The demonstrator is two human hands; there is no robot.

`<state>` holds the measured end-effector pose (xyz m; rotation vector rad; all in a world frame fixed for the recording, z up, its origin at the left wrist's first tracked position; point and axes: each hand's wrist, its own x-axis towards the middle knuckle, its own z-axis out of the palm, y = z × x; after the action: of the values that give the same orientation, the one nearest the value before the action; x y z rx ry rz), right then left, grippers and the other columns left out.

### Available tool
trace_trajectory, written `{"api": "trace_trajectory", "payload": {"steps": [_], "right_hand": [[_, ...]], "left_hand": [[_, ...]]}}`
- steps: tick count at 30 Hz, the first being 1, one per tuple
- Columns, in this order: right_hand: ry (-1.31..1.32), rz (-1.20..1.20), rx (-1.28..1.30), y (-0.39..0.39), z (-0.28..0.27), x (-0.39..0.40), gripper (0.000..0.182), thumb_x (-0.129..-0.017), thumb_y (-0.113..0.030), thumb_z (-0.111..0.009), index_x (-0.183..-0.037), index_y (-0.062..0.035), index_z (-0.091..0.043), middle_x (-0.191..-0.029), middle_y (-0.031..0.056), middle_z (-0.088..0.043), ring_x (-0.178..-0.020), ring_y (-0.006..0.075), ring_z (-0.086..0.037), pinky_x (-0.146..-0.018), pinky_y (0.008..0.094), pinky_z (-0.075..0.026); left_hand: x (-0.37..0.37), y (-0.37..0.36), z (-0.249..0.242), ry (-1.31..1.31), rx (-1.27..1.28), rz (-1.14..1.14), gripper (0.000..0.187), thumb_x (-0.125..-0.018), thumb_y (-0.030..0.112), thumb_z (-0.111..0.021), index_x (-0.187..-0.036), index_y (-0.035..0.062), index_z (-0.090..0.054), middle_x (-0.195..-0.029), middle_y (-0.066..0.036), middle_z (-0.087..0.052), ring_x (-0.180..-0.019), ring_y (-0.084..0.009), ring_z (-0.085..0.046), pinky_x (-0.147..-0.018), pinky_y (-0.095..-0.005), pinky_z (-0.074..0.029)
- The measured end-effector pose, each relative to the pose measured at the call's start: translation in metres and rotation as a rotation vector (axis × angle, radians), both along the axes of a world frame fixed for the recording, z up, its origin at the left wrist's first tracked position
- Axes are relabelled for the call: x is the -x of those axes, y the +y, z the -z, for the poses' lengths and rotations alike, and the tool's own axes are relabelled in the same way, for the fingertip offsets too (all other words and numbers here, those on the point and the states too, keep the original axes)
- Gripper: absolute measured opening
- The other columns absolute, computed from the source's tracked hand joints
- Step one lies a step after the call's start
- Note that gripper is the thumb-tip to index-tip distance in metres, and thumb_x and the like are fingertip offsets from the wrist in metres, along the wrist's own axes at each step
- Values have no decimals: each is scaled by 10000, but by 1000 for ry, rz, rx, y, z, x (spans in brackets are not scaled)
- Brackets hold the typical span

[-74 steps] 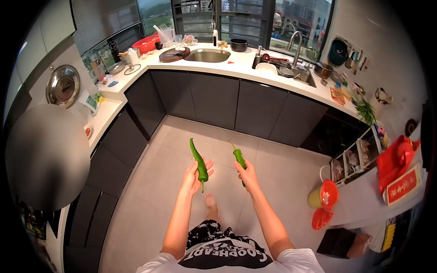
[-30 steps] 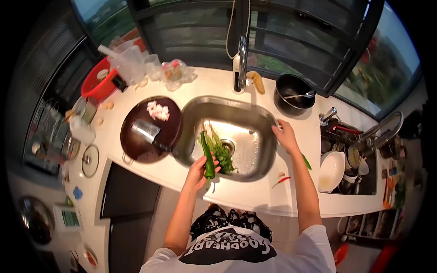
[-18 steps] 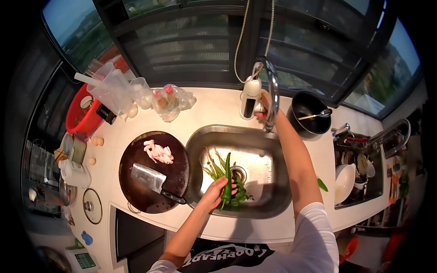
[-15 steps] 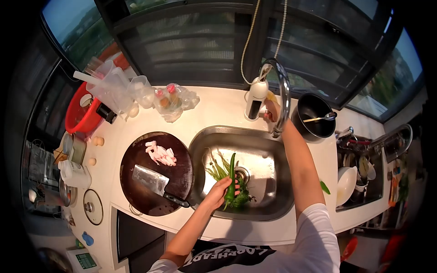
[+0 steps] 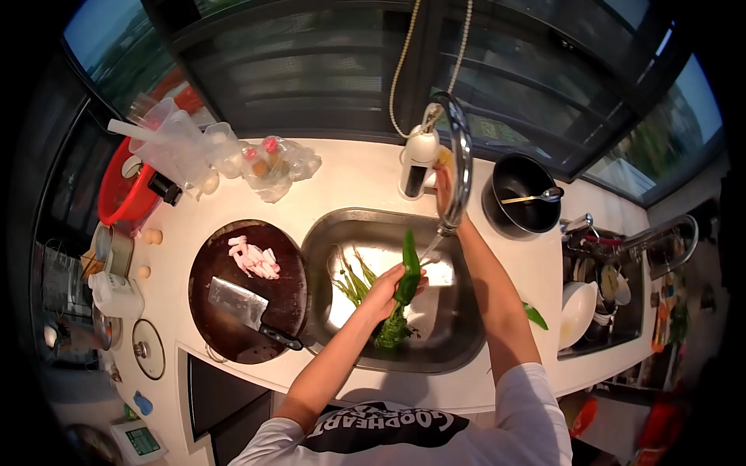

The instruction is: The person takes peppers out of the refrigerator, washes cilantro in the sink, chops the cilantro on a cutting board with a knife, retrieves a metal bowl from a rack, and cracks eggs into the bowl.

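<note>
My left hand [image 5: 386, 293] is closed round a long green chili pepper [image 5: 409, 268], holding it over the stainless sink [image 5: 311, 256]. Thin green stems [image 5: 356, 281] and a bunch of leafy greens [image 5: 395, 330] lie in the basin under that hand. A thin stream of water runs from the curved faucet [image 5: 458, 175] down to the pepper. My right hand [image 5: 444, 186] is at the faucet's base, beside the white unit [image 5: 420, 159]. The spout partly covers it, so its grip is hidden.
Left of the sink, a round dark cutting board [image 5: 221, 334] carries sliced pale meat [image 5: 253, 258] and a cleaver [image 5: 237, 303]. A black pot [image 5: 509, 190] with a spoon stands right of the faucet. Farther right, a second sink holds dishes [image 5: 579, 311]. A plastic bag [image 5: 276, 175] sits behind the board.
My left hand has raised the chili pepper up and right, under the spout. Water now flows from the faucet. My right hand remains by the faucet's base while the whole view has shifted slightly.
</note>
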<state>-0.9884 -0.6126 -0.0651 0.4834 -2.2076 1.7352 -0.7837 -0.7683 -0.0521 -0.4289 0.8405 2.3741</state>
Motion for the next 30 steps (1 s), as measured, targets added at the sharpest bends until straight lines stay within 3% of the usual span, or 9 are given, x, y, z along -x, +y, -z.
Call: {"api": "trace_trajectory", "payload": {"steps": [1,7,8,9,11,17,20,24,30], "right_hand": [[131,22,-96,8,26,11,359,-852,-54,-488,-1204,-5,-431,-1077,117,-512,-989,238,-513,-882,357,-420],[-255,200,-78,5,42,-141,457,-872,-201,-549,-1200,93,-424,-1169,251,-510,-993,359,-562,-888,401,-428],[-533,113,136,-9,-20,-176,437,-887,-254,-527,-1204,36,-451,-1047,234,-582,-918,362,-598,-839,404,-448],[-511,123,-153,-4,39,-178,392,-902,-297,-495,-1197,-41,-464,-988,232,-604,-924,353,-604,-794,402,-459],[-559,270,-94,-19,-5,-198,329,-909,-290,-463,-1167,-86,-469,-991,251,-600,-907,402,-594,-765,443,-460],[-511,256,-216,-10,-24,-204,345,-897,-247,-455,-1145,-8,-437,-858,282,-604,-829,470,-566,-709,526,-438],[-445,265,-311,-14,-35,-218,332,-877,-194,-487,-1129,18,-437,-816,270,-606,-765,456,-580,-667,517,-450],[-348,243,-526,-11,-38,-243,312,-869,-150,-517,-1126,12,-446,-848,285,-593,-793,436,-580,-658,487,-460],[-343,136,-765,-5,-37,-257,456,-886,-238,-536,-1311,-157,-392,-943,175,-504,-858,381,-581,-715,475,-482]], "left_hand": [[4,7,1,20,20,-20,337,-988,203,-336,-1196,-38,-445,-1141,-169,-569,-1036,-255,-577,-871,-366,-504],[28,43,20,78,67,-228,317,-983,198,-376,-1239,41,-475,-1206,-80,-550,-1030,-175,-554,-890,-309,-460],[31,48,29,121,33,-244,326,-987,210,-368,-1261,58,-458,-1231,-58,-537,-1031,-153,-529,-894,-284,-445],[30,54,26,143,46,-266,332,-988,213,-364,-1270,58,-447,-1222,-54,-541,-1029,-151,-528,-888,-285,-446],[30,67,15,193,71,-308,344,-991,218,-356,-1288,57,-423,-1204,-46,-548,-1026,-149,-527,-877,-287,-448],[49,69,23,361,403,-251,239,-916,205,-543,-1002,-8,-476,-848,-111,-586,-754,-194,-603,-657,-302,-499],[65,74,17,162,464,-315,172,-912,186,-517,-857,26,-489,-646,-72,-503,-493,-175,-529,-422,-333,-432],[93,64,58,26,643,-300,451,-920,410,-468,-651,49,-452,-555,-55,-436,-425,-173,-424,-375,-300,-353],[82,48,77,-297,183,-337,418,-940,469,-390,-816,82,-487,-573,-23,-431,-463,-147,-427,-424,-291,-399]]}}
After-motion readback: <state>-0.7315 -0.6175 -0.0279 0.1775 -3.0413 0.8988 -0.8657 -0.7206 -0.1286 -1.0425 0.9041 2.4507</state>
